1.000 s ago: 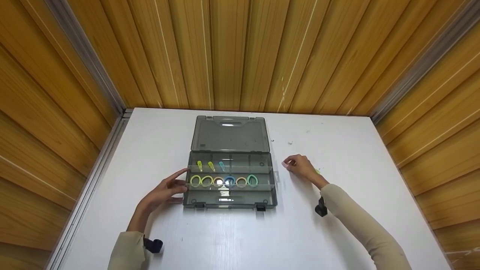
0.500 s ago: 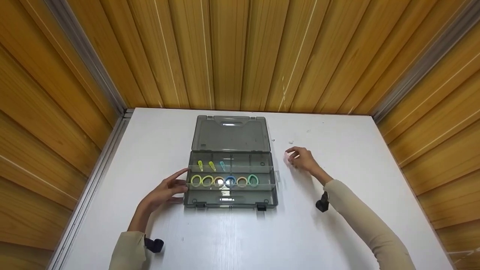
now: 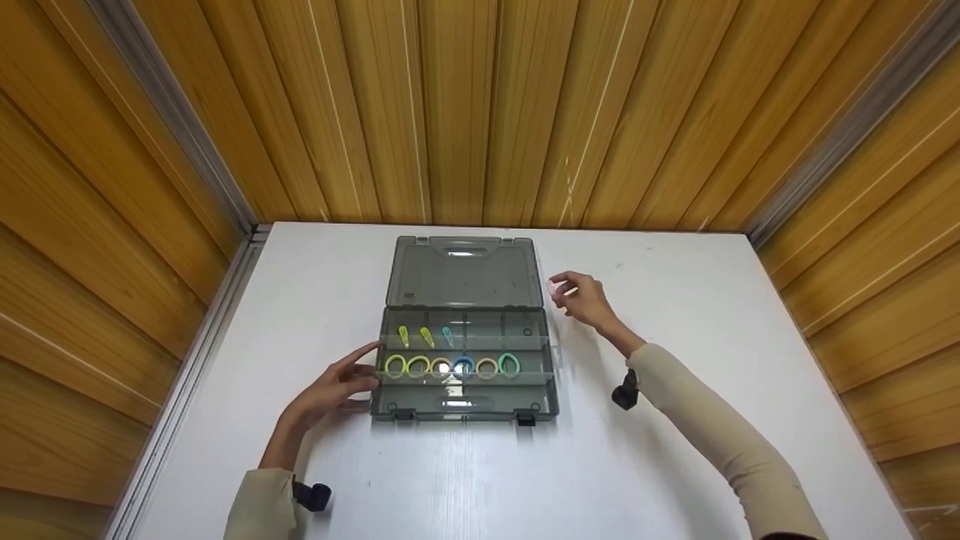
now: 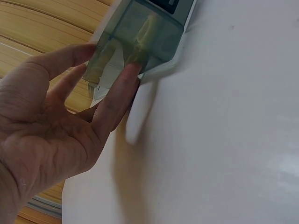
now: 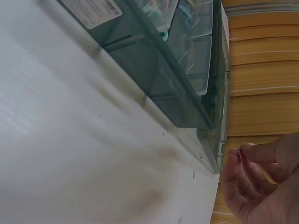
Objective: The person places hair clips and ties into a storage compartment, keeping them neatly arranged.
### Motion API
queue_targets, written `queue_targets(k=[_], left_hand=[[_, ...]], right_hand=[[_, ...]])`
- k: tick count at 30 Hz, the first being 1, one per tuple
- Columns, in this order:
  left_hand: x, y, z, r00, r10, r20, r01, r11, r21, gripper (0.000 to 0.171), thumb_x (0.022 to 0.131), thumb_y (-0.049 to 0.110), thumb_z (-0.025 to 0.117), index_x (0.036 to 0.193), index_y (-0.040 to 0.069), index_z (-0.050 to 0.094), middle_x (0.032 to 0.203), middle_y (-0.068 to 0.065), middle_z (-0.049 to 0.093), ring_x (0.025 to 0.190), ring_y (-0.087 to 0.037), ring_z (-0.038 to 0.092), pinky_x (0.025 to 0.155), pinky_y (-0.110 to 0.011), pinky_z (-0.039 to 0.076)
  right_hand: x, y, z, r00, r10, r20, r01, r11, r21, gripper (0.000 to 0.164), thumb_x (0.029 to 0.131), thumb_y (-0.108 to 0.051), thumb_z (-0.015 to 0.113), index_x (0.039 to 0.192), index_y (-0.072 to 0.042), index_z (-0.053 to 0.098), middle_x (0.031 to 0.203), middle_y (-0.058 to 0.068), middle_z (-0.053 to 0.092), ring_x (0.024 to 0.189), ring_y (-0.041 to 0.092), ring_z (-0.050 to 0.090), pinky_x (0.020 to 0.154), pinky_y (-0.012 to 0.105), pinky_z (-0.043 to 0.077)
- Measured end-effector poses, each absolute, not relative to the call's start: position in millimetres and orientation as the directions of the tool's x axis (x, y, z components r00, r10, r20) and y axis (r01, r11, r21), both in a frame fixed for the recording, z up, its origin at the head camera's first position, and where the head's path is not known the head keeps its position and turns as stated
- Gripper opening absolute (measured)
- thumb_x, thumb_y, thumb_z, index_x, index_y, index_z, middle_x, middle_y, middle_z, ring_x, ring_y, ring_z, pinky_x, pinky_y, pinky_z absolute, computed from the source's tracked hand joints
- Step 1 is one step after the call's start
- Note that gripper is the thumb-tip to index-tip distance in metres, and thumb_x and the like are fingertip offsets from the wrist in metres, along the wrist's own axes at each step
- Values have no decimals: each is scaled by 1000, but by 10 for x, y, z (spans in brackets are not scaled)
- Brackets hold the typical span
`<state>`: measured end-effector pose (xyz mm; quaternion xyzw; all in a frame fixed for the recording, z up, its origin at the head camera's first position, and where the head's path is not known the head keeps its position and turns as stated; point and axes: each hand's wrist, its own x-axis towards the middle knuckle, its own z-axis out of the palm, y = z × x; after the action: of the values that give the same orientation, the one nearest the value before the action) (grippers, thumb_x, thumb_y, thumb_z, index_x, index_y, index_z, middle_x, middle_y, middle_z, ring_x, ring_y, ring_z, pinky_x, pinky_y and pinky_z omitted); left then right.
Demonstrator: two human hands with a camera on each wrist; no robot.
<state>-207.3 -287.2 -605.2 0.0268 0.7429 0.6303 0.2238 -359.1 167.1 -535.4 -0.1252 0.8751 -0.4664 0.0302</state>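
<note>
A grey translucent organizer box (image 3: 420,401) stands on the table with its lid (image 3: 465,274) folded back. Two yellow snap hair clips (image 3: 427,337) and a blue snap hair clip (image 3: 448,336) are in its far row. Several ring-shaped hair ties, among them a green hair tie (image 3: 509,365) and a blue hair tie (image 3: 463,366), line the middle row. My left hand (image 3: 326,394) touches the box's left wall with spread fingertips. Beside the lid's right edge, my right hand (image 3: 589,300) pinches a small pale pink object (image 3: 553,289) between thumb and fingertips; its kind I cannot tell.
The box's near row has two black latches, one of them the right latch (image 3: 526,419). A white table (image 3: 450,487) lies under everything, with wood-look panels (image 3: 487,112) behind it and at both sides. A label (image 5: 93,10) shows on the box's wall.
My right hand has moved away from me, then left to the lid's edge, carrying the pale pink object. The left hand stays at the box's left wall.
</note>
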Motion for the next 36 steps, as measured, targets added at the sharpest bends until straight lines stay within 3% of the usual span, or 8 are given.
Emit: queue_targets(k=[5, 8, 12, 23, 26, 32, 36], left_hand=[[-2068, -2873, -6060, -898, 334, -288, -233, 195, 953, 75, 101, 19, 65, 164, 23, 26, 148, -31, 44, 126, -36, 59, 102, -56, 54], [-2071, -2879, -6059, -895, 340, -287, -232, 194, 953, 75, 100, 19, 66, 164, 22, 25, 148, -30, 44, 126, -35, 60, 102, -56, 54], [-2068, -2890, -6053, -896, 339, -288, -234, 191, 953, 77, 100, 21, 67, 164, 22, 25, 147, -30, 44, 125, -35, 60, 102, -56, 54], [-2043, -2862, -6043, -898, 316, -307, -259, 187, 948, 75, 100, 21, 66, 163, 26, 27, 149, -30, 41, 128, -39, 59, 102, -57, 54], [-2033, -2849, -6047, -897, 321, -305, -257, 184, 949, 74, 100, 20, 66, 163, 26, 27, 150, -30, 40, 129, -40, 57, 102, -57, 53], [-2031, -2852, -6054, -896, 334, -292, -249, 168, 954, 74, 100, 20, 66, 163, 25, 26, 151, -30, 39, 130, -41, 56, 102, -57, 54], [-2029, -2858, -6057, -894, 346, -286, -245, 160, 956, 74, 101, 18, 65, 164, 23, 26, 151, -30, 39, 131, -41, 56, 102, -57, 54]], right_hand=[[-3565, 1457, -5325, -950, -303, 81, -236, 520, -821, 31, 92, 6, 67, 123, 7, 67, 100, 28, 73, 86, 40, 74, 58, 23, 58], [-3549, 1337, -5316, -940, -330, 80, -251, 514, -820, 30, 91, 6, 67, 121, 7, 68, 102, 27, 73, 90, 43, 73, 62, 24, 58], [-3526, 1194, -5309, -935, -347, 70, -253, 518, -817, 31, 90, 6, 68, 121, 6, 69, 104, 26, 73, 92, 38, 73, 68, 20, 55], [-3457, 915, -5406, -915, -401, 54, -276, 521, -808, 28, 89, 4, 71, 117, 6, 71, 103, 23, 74, 92, 33, 73, 75, 31, 60], [-3436, 867, -5456, -905, -423, 52, -285, 509, -812, 28, 89, 4, 71, 117, 6, 71, 102, 23, 74, 91, 30, 73, 73, 27, 59], [-3427, 757, -5561, -887, -461, 20, -264, 473, -840, 29, 87, 8, 69, 116, 9, 70, 97, 26, 74, 75, 12, 65, 58, 15, 48], [-3408, 692, -5632, -875, -484, 14, -277, 476, -835, 29, 86, 10, 67, 115, 11, 70, 99, 29, 73, 78, 20, 68, 60, 14, 47]])
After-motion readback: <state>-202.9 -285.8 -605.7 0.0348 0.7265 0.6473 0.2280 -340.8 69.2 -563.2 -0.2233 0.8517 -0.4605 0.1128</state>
